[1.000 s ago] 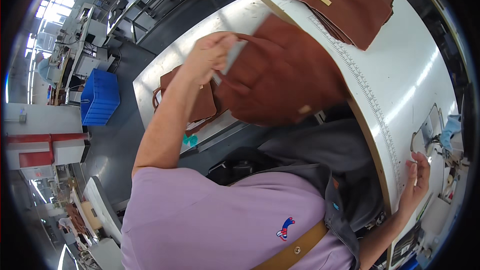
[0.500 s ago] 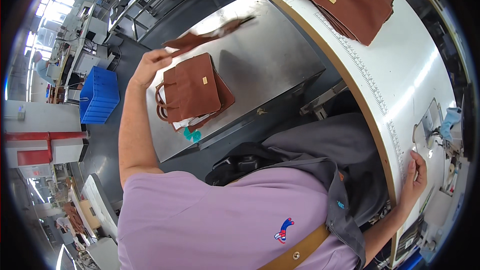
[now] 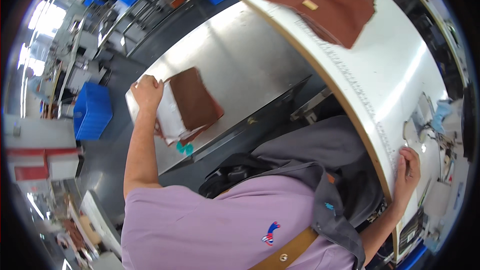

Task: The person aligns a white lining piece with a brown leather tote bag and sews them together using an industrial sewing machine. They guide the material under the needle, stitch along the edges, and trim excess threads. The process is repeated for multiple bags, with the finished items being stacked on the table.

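My left hand [image 3: 146,91] is closed, its fingers pinching the edge of a brown leather bag piece [image 3: 190,97] with a white backing strip along its near side. The piece lies over a small pile of similar brown pieces on a steel table [image 3: 240,50]; the bag handles and tag are out of sight beneath it. Off to the right, my right hand [image 3: 407,172] rests at the edge of a white worktable [image 3: 395,75], fingers loosely bent and apart, with nothing visible in them.
More brown leather bag pieces [image 3: 325,5] with a gold-coloured plate lie stacked at the far end of the white worktable. Teal scraps [image 3: 185,148] hang by the steel table's near edge. A blue crate [image 3: 93,110] stands on the floor at left. A light blue cloth [image 3: 442,115] lies at right.
The bag piece that my left hand held up in the air now lies on the pile, covering the piece with the handles. My left hand has come down with it; the right stays at the worktable.
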The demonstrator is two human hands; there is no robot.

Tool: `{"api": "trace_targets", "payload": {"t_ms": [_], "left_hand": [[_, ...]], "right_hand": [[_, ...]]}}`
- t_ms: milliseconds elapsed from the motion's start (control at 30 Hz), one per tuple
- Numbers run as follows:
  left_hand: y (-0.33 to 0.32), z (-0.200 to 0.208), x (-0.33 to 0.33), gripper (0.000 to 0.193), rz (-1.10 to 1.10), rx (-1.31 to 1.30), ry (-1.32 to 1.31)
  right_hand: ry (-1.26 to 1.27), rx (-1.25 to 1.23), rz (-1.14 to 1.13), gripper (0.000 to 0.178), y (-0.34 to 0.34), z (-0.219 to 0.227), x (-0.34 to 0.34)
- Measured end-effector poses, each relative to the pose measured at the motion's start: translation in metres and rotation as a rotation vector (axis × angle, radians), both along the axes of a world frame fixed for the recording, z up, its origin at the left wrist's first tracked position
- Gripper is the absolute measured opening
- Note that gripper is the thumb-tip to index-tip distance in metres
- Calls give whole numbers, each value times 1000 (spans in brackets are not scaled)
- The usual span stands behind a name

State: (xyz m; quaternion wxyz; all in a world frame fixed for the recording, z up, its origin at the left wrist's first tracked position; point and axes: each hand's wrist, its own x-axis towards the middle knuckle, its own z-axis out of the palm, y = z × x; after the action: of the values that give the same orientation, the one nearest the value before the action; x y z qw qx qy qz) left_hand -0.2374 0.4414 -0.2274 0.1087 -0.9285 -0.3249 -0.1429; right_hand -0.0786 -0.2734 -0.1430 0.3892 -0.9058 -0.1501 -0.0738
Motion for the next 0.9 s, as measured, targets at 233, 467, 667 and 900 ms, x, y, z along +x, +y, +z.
{"api": "trace_targets", "payload": {"t_ms": [233, 467, 667, 900], "left_hand": [[-142, 97, 196, 20, -787, -236, -585], [-256, 130, 323, 40, -1160, -328, -426], [-268, 126, 433, 87, -1047, -423, -365], [-286, 147, 458, 96, -972, -96, -226]], "right_hand": [[3, 42, -61, 11, 24, 17, -6], [-19, 71, -123, 10, 24, 21, -17], [-13, 150, -167, 10, 10, 18, -27], [18, 145, -201, 9, 6, 22, -24]]}}
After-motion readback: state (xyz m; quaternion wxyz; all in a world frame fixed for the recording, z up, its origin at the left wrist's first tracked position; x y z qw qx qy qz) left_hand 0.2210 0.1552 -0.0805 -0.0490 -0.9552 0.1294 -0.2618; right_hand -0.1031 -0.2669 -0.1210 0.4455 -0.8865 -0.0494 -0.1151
